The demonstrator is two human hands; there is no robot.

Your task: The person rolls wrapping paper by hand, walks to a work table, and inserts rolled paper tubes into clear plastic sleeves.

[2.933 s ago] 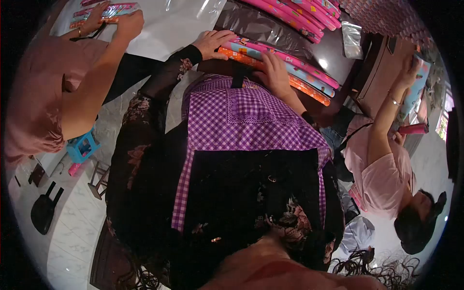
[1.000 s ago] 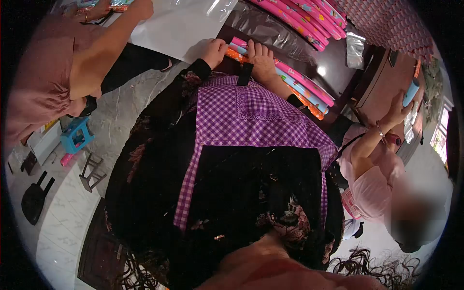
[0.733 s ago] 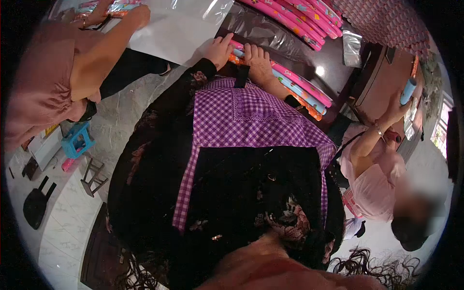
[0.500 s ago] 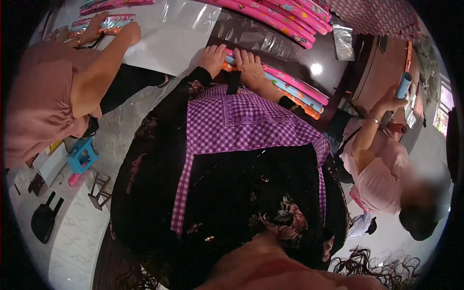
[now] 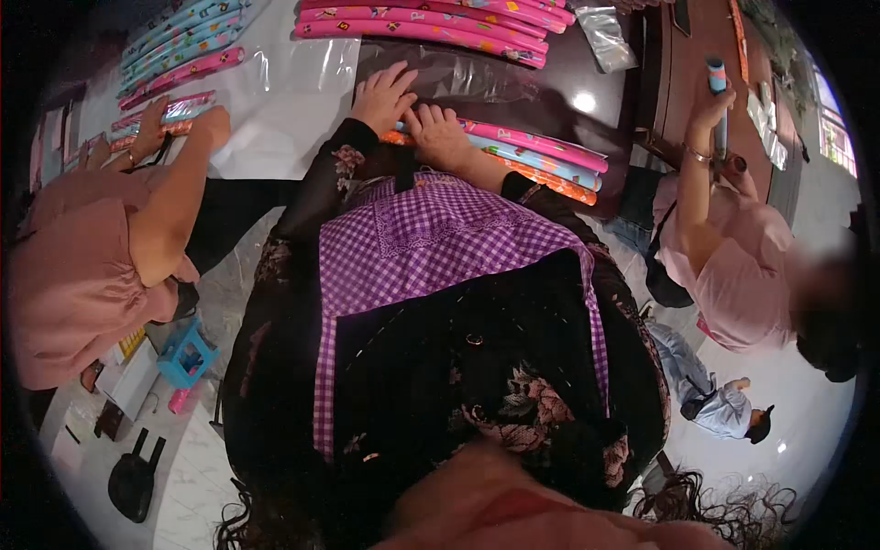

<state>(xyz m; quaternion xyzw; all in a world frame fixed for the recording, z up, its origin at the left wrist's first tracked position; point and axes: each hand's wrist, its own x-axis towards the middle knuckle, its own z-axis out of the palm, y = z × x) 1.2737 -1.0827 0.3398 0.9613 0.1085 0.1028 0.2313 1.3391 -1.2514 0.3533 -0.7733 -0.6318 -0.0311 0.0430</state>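
Right hand [image 5: 440, 139] rests on rolls [image 5: 541, 145], left hand [image 5: 383, 99] beside it

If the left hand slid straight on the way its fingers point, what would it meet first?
The left hand would likely meet the clear plastic film first, then the pink rolls beyond; its height above the film is unclear.

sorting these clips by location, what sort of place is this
Probably a small packing workshop: patterned pink rolls are stacked on a dark table, clear plastic film lies beside them, and a co-worker on each side handles rolls too.
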